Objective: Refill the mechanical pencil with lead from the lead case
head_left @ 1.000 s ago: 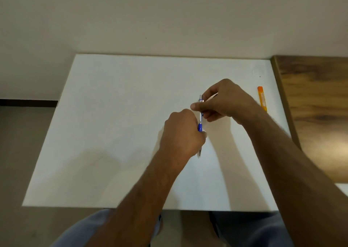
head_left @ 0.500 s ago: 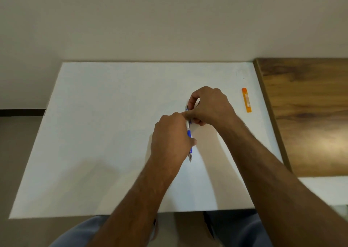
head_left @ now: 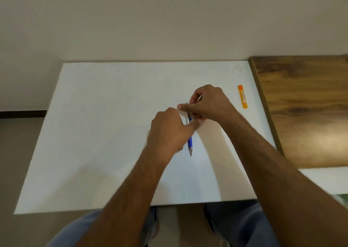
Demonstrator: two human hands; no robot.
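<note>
I see my left hand (head_left: 167, 131) gripping the blue-and-white mechanical pencil (head_left: 190, 143) mid-barrel, tip pointing toward me, above the white surface (head_left: 113, 133). My right hand (head_left: 211, 105) pinches its far end. The orange rectangular lead case (head_left: 242, 99) lies far right, apart from both hands.

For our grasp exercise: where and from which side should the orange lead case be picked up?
Pinch the lead case across its long side edges near mid-length, coming from above. It lies flat and alone on the white table, a slim bar running away from the person, both sides free.
</note>
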